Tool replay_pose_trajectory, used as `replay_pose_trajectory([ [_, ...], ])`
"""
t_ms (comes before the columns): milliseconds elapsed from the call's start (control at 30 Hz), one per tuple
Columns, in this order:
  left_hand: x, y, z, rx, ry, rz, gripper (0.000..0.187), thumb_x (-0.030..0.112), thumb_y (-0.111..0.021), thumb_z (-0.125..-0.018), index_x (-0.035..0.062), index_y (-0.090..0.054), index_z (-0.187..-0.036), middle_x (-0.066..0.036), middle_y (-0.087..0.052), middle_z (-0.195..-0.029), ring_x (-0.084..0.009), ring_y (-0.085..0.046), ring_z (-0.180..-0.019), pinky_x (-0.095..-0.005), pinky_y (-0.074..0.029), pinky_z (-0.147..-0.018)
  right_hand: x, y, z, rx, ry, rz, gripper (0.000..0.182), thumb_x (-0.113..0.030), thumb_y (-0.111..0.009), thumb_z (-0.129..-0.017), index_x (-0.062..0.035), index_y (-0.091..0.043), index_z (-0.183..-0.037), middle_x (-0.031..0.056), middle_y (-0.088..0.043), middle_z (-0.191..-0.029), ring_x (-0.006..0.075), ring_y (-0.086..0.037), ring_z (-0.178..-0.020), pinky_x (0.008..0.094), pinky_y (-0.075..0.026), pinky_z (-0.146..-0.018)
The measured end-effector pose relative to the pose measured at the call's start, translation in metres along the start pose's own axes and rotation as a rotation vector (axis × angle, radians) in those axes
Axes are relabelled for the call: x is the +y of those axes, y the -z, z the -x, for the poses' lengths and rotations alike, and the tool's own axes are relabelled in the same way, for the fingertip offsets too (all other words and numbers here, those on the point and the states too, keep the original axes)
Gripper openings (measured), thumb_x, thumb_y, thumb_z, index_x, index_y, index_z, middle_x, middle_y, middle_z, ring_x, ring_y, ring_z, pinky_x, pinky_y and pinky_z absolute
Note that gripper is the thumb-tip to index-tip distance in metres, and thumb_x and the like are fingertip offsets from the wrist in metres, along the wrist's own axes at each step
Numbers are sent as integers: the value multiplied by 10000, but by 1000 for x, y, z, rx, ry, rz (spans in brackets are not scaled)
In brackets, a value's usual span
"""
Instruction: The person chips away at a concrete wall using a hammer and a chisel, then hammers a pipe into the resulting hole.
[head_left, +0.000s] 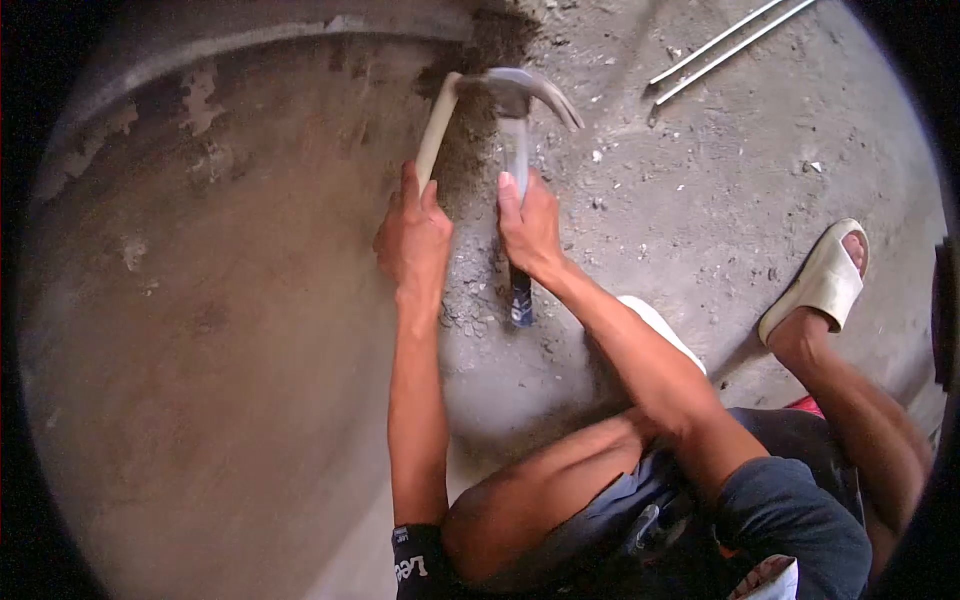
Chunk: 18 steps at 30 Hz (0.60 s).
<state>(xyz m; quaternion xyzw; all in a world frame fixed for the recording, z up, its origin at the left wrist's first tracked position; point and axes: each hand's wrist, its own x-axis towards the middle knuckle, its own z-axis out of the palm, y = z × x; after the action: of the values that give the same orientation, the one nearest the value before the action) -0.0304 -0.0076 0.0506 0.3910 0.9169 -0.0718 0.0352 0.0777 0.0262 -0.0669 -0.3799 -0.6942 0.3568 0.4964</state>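
My right hand (530,222) is closed around the handle of a claw hammer (514,130), whose dark lower grip sticks out below the fist. The curved claw points right, and the head's other side faces the upper end of a pale cream rod (437,130). My left hand (413,238) grips that rod near its lower end, holding it tilted slightly to the right. The rod's top overlaps a dark, broken patch where the brown wall meets the rubble-strewn floor. Slight blur shows on the hammer head.
A brown, stained wall surface (200,380) fills the left side. Grey floor (650,210) with loose crumbs and chips lies to the right. Two thin white strips (735,50) rest at the upper right. My foot in a cream slide sandal (818,285) is planted at the right.
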Motion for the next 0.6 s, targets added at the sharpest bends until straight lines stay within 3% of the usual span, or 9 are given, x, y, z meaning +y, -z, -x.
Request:
replay_pose_trajectory([
  [67, 0, -3, -6, -51, 44, -6, 363, 247, -529, -891, 135, -484, -1234, -186, -635, -859, -385, -622, -701, -482, -486, -573, -10, 23, -37, -396, -903, -313, 359, -349, -456, -945, -12, -485, -826, 137, -452, -657, 210, -431, -448, 405, -400, -492],
  [100, 1, -6, -9, -41, 48, 0, 363, 247, -529, -891, 135, -484, -1234, -186, -635, -859, -385, -622, -701, -482, -486, -573, -12, 31, -38, -408, -1056, -529, 296, -344, -412, -971, -77, -421, -846, 70, -487, -697, 133, -495, -512, 287, -421, -433],
  [133, 2, -4, -5, -68, 65, 0, 356, 249, -527, -892, 124, -497, -1224, -188, -635, -860, -382, -622, -701, -479, -487, -575, -22, 40, -41, -420, -1072, -526, 296, -344, -412, -971, -77, -421, -846, 70, -487, -697, 133, -495, -512, 287, -421, -433],
  [267, 9, 6, -3, -55, 39, -32, 349, 247, -523, -892, 99, -517, -1208, -192, -631, -842, -385, -621, -701, -475, -487, -580, -52, 39, -56, 251, -975, -1065, 302, -344, -390, -977, -82, -420, -832, 33, -422, -663, 124, -419, -463, 289, -412, -436],
  [333, 11, 7, -6, -62, 60, -3, 346, 245, -523, -892, 100, -520, -1205, -194, -630, -835, -385, -621, -701, -473, -488, -581, -17, 13, -28, -244, -467, -251, 309, -336, -392, -978, -76, -424, -814, 41, -439, -659, 125, -436, -475, 290, -404, -435],
  [400, 13, 4, -7, -65, 69, 35, 342, 244, -523, -892, 102, -524, -1203, -195, -628, -829, -385, -621, -702, -471, -489, -581, -8, 16, -38, -364, -598, -181, 307, -321, -395, -978, -71, -429, -804, 51, -452, -648, 130, -448, -481, 300, -393, -431],
  [467, 13, 1, -8, -35, 34, 10, 345, 244, -525, -891, 97, -525, -1204, -197, -631, -834, -383, -622, -707, -470, -489, -583, -15, 39, -52, -426, -989, -550, 313, -333, -407, -977, -71, -429, -806, 50, -461, -637, 129, -446, -464, 288, -388, -415],
  [533, 21, 11, -4, -100, 88, -8, 344, 245, -523, -892, 94, -531, -1200, -198, -633, -844, -381, -623, -711, -469, -490, -586, -42, 49, -57, -277, -1077, -673, 322, -344, -418, -975, -73, -427, -801, 34, -451, -616, 127, -427, -431, 265, -381, -398],
  [600, 20, 17, -6, -135, 138, -30, 342, 247, -522, -893, 91, -538, -1196, -199, -636, -854, -380, -624, -716, -467, -491, -590, -64, 43, -71, 351, -972, -1078, 329, -356, -428, -971, -73, -436, -803, 24, -445, -589, 128, -435, -434, 261, -394, -405],
])
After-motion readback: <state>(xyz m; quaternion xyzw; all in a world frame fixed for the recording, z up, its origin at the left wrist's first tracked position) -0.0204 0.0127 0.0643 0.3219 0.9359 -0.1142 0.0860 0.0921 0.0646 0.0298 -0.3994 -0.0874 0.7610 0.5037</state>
